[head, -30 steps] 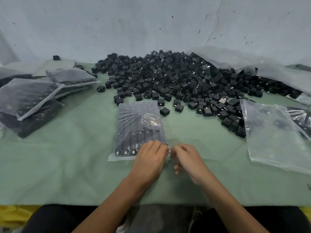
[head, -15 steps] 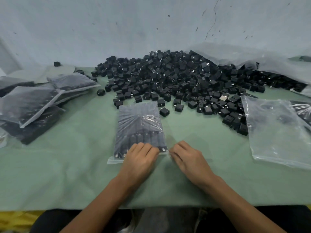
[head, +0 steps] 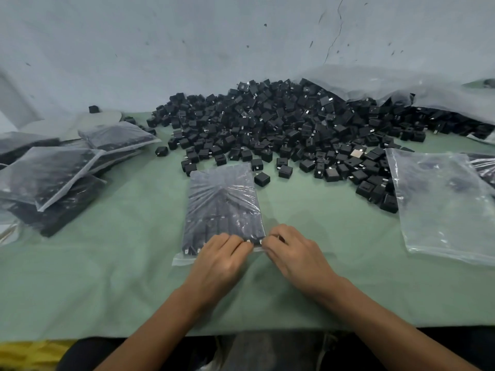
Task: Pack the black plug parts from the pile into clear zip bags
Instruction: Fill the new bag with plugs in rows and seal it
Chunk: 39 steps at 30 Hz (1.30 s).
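A clear zip bag (head: 222,207) filled with black plug parts lies flat on the green table in front of me, its zip edge nearest me. My left hand (head: 221,259) presses on that near edge, fingertips pinching the zip strip. My right hand (head: 292,253) pinches the same strip at the bag's right corner, its fingertips almost touching the left hand's. A large pile of loose black plug parts (head: 281,124) spreads across the table behind the bag.
Several filled bags (head: 51,172) are stacked at the left. A stack of empty clear bags (head: 442,202) lies at the right, and a big plastic sheet (head: 428,89) covers the pile's far right. The green table edge (head: 241,330) runs below my wrists.
Both hands stay at the bag's near edge; the left hand slid left and then back right along the zip strip toward the right hand, which holds the corner.
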Motion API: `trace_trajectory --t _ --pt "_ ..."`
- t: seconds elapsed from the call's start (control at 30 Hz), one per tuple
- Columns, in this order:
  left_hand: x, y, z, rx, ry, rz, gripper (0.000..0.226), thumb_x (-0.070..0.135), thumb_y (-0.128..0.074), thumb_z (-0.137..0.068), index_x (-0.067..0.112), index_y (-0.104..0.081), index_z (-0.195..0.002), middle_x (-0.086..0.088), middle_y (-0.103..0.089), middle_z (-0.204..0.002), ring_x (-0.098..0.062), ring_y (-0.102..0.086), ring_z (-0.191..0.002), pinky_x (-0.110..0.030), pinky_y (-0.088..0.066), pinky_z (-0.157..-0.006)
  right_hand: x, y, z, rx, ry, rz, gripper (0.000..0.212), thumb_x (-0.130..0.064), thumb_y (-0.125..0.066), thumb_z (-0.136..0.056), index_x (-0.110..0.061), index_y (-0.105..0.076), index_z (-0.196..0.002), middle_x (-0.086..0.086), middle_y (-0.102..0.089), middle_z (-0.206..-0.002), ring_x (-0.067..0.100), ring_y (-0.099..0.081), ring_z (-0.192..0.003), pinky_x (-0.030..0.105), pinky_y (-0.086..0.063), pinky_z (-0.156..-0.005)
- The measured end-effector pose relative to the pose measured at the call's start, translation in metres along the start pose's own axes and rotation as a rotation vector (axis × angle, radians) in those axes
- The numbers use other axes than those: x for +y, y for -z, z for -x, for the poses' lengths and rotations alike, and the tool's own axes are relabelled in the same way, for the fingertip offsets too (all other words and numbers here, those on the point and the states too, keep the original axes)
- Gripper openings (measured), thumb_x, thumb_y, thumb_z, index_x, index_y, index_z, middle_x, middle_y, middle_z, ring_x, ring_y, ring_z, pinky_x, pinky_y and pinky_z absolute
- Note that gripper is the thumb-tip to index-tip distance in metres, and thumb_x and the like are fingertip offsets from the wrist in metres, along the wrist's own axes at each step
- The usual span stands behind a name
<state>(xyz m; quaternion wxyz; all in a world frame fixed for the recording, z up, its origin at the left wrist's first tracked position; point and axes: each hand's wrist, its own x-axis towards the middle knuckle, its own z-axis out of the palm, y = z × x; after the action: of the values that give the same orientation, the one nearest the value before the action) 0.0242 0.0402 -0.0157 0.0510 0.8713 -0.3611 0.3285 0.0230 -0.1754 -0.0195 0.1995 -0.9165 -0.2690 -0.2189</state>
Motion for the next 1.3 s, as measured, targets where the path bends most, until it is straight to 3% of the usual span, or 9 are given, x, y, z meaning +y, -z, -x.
trace_trajectory --t 0.13,0.33,0.57,0.77,0.9,1.0,1.3 --pt "-0.018 0.014 0.024 -0.066 0.047 -0.041 0.017 0.009 -0.056 -0.087 0.012 -0.072 -0.093 -0.007 -0.063 -0.087 -0.031 -0.057 -0.072 -0.041 -0.049 -0.065 0.004 0.001 0.001 0.029 -0.017 -0.027 0.016 -0.033 -0.048 -0.098 -0.021 -0.06 -0.1 -0.004 -0.052 -0.101 0.019 -0.057 -0.086 0.034 -0.048 -0.051" --pt "-0.049 0.033 0.066 -0.087 0.102 -0.081 0.023 0.014 -0.056 -0.087 0.011 -0.071 -0.104 -0.01 -0.067 -0.099 -0.033 -0.063 -0.084 -0.039 -0.046 -0.08 0.002 -0.001 0.002 0.031 -0.01 -0.032 0.012 -0.03 -0.054 -0.098 -0.021 -0.062 -0.1 -0.003 -0.053 -0.099 0.02 -0.057 -0.084 0.035 -0.049 -0.053" --pt "-0.073 0.037 0.086 -0.1 0.171 -0.12 0.026 0.014 -0.068 -0.082 0.021 -0.061 -0.106 -0.004 -0.062 -0.096 -0.031 -0.06 -0.079 -0.041 -0.044 -0.073 0.004 -0.001 0.003 0.045 -0.028 -0.035 0.006 -0.027 -0.062 -0.096 -0.022 -0.062 -0.098 -0.005 -0.053 -0.097 0.018 -0.058 -0.086 0.032 -0.047 -0.05" --pt "-0.073 0.033 0.09 -0.104 0.222 -0.097 0.025 0.007 -0.073 -0.078 0.015 -0.068 -0.102 -0.006 -0.065 -0.092 -0.033 -0.06 -0.078 -0.04 -0.047 -0.076 0.002 0.0 0.004 0.048 -0.032 -0.017 0.005 -0.025 -0.064 -0.095 -0.019 -0.064 -0.095 -0.002 -0.057 -0.094 0.021 -0.061 -0.083 0.033 -0.048 -0.052" --pt "-0.065 0.034 0.082 -0.066 0.213 -0.106 0.006 0.011 -0.063 -0.089 0.015 -0.068 -0.088 -0.006 -0.059 -0.082 -0.033 -0.055 -0.072 -0.041 -0.044 -0.071 0.003 0.001 0.006 0.084 -0.04 -0.008 0.011 -0.025 -0.059 -0.096 -0.017 -0.065 -0.09 -0.001 -0.059 -0.09 0.022 -0.062 -0.08 0.034 -0.049 -0.053" --pt "-0.056 0.033 0.078 -0.051 0.205 -0.109 0.019 0.017 -0.053 -0.096 0.014 -0.07 -0.088 -0.006 -0.061 -0.084 -0.032 -0.055 -0.073 -0.042 -0.047 -0.07 0.003 0.0 0.005 0.091 -0.052 -0.011 0.008 -0.022 -0.063 -0.094 -0.018 -0.067 -0.089 -0.001 -0.06 -0.088 0.022 -0.062 -0.079 0.034 -0.05 -0.053" --pt "-0.059 0.026 0.078 -0.016 0.171 -0.094 0.006 0.011 -0.066 -0.092 0.014 -0.072 -0.091 -0.004 -0.062 -0.085 -0.03 -0.056 -0.073 -0.04 -0.048 -0.071 0.003 -0.002 0.005 0.095 -0.025 0.004 0.011 -0.022 -0.059 -0.096 -0.015 -0.064 -0.088 0.001 -0.057 -0.087 0.024 -0.059 -0.079 0.036 -0.051 -0.058"
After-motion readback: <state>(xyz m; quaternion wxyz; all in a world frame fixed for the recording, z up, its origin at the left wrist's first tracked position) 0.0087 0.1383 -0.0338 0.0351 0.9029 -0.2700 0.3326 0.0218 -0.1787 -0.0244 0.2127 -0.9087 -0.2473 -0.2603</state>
